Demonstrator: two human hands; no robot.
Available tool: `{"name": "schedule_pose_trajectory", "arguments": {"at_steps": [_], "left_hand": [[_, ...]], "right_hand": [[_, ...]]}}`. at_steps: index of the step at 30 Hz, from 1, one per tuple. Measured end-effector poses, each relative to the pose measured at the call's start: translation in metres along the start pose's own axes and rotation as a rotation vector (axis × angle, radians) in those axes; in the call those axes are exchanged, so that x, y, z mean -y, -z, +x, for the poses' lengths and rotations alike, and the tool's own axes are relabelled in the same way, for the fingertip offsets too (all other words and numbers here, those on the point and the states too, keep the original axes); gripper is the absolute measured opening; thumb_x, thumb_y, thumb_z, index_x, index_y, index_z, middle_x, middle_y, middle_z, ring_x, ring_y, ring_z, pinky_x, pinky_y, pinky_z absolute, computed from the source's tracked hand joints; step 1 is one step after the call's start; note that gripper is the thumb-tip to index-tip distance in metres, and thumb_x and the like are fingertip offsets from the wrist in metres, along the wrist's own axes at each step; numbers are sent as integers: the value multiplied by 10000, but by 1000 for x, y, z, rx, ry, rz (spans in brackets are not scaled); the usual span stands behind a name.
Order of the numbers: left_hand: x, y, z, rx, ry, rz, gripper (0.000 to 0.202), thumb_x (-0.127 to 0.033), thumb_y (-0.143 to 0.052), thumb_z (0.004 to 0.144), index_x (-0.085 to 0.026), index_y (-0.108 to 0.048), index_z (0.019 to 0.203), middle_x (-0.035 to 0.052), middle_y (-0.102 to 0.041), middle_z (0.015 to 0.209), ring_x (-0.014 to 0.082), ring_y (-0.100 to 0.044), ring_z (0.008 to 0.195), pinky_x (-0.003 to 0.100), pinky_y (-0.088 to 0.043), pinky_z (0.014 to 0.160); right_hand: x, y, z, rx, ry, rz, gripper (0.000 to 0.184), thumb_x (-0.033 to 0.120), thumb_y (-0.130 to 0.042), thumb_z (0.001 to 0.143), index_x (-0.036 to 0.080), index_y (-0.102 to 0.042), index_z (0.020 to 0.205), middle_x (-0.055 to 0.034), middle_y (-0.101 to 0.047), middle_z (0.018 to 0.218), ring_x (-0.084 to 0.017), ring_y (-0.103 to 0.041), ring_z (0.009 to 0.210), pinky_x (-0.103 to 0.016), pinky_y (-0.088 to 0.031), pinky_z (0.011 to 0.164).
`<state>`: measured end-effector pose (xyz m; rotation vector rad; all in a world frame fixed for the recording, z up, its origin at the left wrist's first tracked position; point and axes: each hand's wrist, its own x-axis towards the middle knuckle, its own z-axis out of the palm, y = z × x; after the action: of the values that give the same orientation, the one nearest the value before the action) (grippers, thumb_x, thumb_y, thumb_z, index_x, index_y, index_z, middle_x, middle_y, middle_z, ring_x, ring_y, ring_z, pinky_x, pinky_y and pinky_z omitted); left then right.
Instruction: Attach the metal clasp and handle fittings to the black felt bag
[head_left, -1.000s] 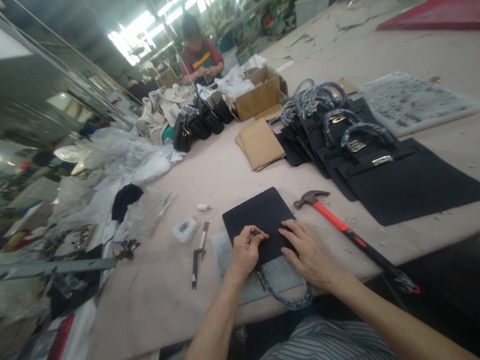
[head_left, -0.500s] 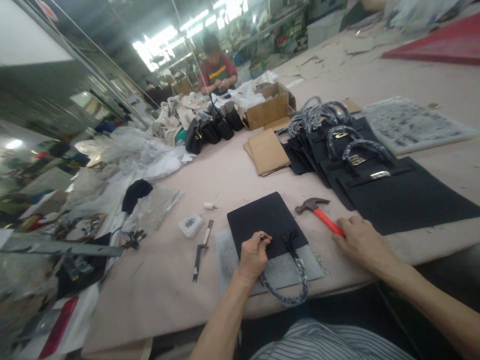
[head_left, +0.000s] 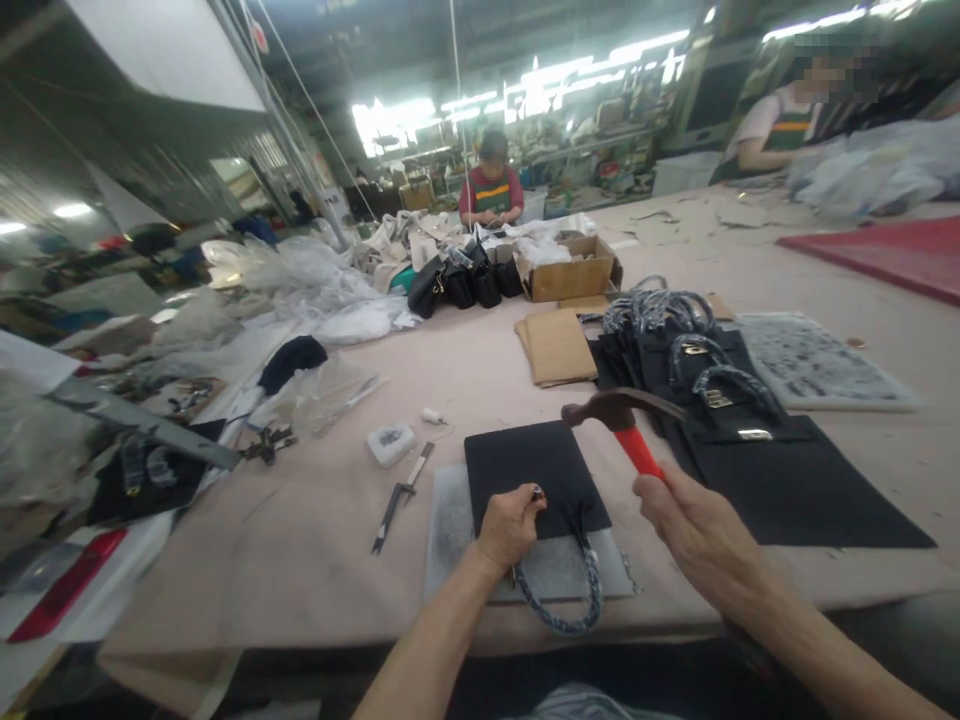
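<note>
Upright on a black bag panel (head_left: 525, 465), a small metal punch (head_left: 537, 492) is pinched in my left hand (head_left: 510, 525). The panel lies on a grey-white board (head_left: 448, 530), and its wrapped handle (head_left: 559, 625) loops toward the table's near edge. My right hand (head_left: 694, 530) grips the orange handle of a claw hammer (head_left: 637, 440), raised above the table to the right of the panel. The hammer's head is near the panel's upper right corner in the view, higher than the punch. My fingers hide most of the punch.
To the right lie stacked black bag panels (head_left: 795, 480) with wrapped handles. Left of the board are a two-armed metal tool (head_left: 401, 497) and a small white container (head_left: 390, 443). Brown paper pieces (head_left: 559, 347) and a cardboard box (head_left: 574, 277) sit farther back. Two people work beyond.
My right hand has lifted the hammer off the table. The left hand keeps the punch on the panel. The view has tilted, and a second person now shows at the upper right.
</note>
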<state>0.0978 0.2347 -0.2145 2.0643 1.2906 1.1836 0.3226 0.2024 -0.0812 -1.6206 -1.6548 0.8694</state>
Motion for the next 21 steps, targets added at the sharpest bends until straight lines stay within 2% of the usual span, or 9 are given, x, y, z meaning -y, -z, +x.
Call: {"name": "schedule_pose_trajectory", "arguments": {"at_steps": [3,6,8,9,12,13,15,18,21], "left_hand": [[3,-1,-1,-3,-10,26,131,-151,-520,943,-187,-644,925,45,-747,818,163,-730,734,226,-557,710],[5,-2,-2,-1,-7,63,134,-161,-524,942,-189,-653,918,36,-730,760,160,-715,675,220,-545,664],[6,-3,-2,-4,-9,62,135,-166,-526,943,-188,-655,910,36,-729,756,160,-714,671,219,-543,660],[6,-3,-2,-6,-14,55,135,-167,-526,944,-187,-654,906,39,-731,766,161,-718,684,221,-546,672],[6,-4,-2,-3,-23,33,135,-162,-522,943,-186,-652,914,45,-746,811,161,-731,731,222,-554,707],[6,-4,-3,0,-20,36,138,-161,-520,942,-187,-653,918,46,-749,819,160,-732,736,222,-554,710],[6,-4,-2,5,-10,59,145,-163,-517,940,-191,-657,918,41,-745,796,160,-726,712,220,-549,688],[7,-2,1,11,5,113,153,-178,-518,935,-197,-663,890,35,-723,732,162,-710,663,220,-540,649],[4,0,1,15,9,98,164,-200,-514,935,-201,-661,863,43,-735,753,167,-723,683,223,-555,668]], "right_hand": [[9,-6,-9,-87,316,-306,320,487,-360,960,238,-465,790,7,-481,558,-144,-443,461,-282,-257,479],[12,-6,-6,87,366,-565,262,382,-386,956,234,-464,754,15,-466,504,-130,-389,394,-286,-158,460],[26,4,-3,88,425,-600,273,384,-392,968,232,-467,754,33,-437,476,-121,-363,366,-278,-141,447],[35,10,-2,12,470,-561,290,406,-385,983,232,-468,765,43,-424,472,-118,-365,364,-270,-161,440],[54,17,-5,-430,533,-346,313,445,-350,1019,237,-451,807,54,-435,494,-115,-408,385,-251,-275,453],[53,14,-8,-498,534,-308,311,433,-340,1024,238,-446,805,38,-472,513,-120,-442,407,-253,-305,471],[37,3,-14,-353,537,-363,329,399,-311,1016,239,-455,768,-2,-527,526,-140,-479,426,-272,-289,465],[-4,-8,-15,137,398,-597,328,370,-326,995,216,-544,805,-34,-574,549,-168,-499,442,-301,-219,469],[-36,2,0,268,130,-675,355,385,-319,1012,175,-603,977,-87,-659,719,-208,-604,623,-307,-313,560]]}}
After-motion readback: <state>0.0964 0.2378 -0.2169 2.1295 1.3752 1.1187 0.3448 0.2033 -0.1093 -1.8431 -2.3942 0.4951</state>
